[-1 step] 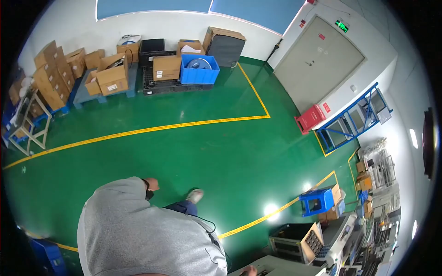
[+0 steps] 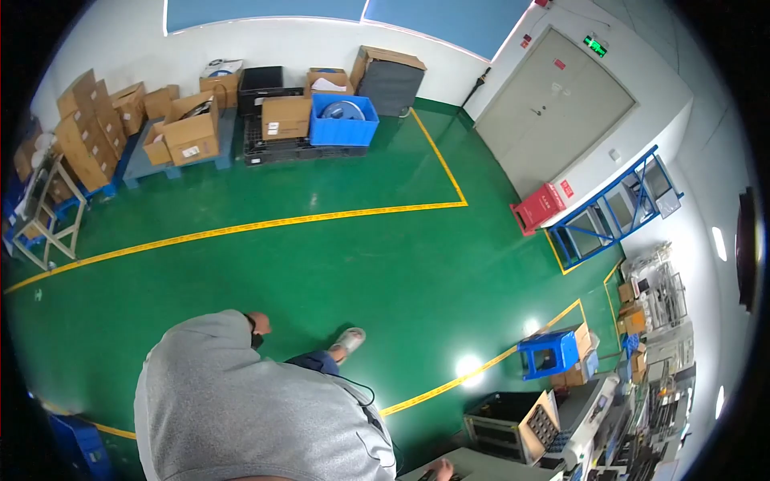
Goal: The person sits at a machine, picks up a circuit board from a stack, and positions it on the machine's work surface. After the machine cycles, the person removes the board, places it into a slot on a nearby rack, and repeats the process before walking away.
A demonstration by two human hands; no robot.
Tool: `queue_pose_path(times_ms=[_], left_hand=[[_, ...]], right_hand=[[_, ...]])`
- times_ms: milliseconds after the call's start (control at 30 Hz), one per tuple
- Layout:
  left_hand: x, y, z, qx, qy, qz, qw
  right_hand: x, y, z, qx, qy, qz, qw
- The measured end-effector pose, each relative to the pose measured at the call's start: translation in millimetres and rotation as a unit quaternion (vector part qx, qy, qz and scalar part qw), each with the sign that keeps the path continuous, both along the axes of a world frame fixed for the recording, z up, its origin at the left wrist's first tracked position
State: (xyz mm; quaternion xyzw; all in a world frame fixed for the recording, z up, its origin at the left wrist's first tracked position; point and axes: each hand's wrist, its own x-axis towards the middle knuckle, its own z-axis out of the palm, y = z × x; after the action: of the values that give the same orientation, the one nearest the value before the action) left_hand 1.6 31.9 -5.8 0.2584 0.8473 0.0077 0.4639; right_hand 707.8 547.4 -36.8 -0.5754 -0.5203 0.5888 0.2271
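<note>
My left hand (image 2: 261, 323) hangs beside my body over the green floor, next to a dark band at its wrist. Its fingers are too small and turned away to make out, and no object shows in it. At the lower edge, my right hand (image 2: 443, 470) is partly cut off by the frame. It lies by a pale grey machine or bench top (image 2: 489, 462), close to a small dark item; whether it holds that is hidden. My grey sweatshirt (image 2: 265, 401) fills the lower left. Beyond it one light shoe (image 2: 350, 343) stands on the floor.
Yellow tape lines (image 2: 281, 222) cross the green floor. Cardboard boxes (image 2: 192, 132) and a blue bin (image 2: 345, 120) stand on pallets along the far wall. At right are a blue stool (image 2: 549, 353), an open-topped dark case (image 2: 505, 425), a red box (image 2: 539, 208) and a door (image 2: 553, 112).
My shoe has shifted a little to the right. Slightly more of my right hand shows at the lower edge. The room has slid slightly left in the view.
</note>
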Motion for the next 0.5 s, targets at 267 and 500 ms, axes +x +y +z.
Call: queue_pose_path(times_ms=[267,500], left_hand=[[-70,325,-41,0.051,-0.016,-0.199,0.978],[-221,698,74,0.400,0.057,-0.104,0.909]], right_hand=[[-243,130,133,0.112,-0.128,0.176,0.970],[-212,191,66,-0.091,-0.326,-0.034,0.940]])
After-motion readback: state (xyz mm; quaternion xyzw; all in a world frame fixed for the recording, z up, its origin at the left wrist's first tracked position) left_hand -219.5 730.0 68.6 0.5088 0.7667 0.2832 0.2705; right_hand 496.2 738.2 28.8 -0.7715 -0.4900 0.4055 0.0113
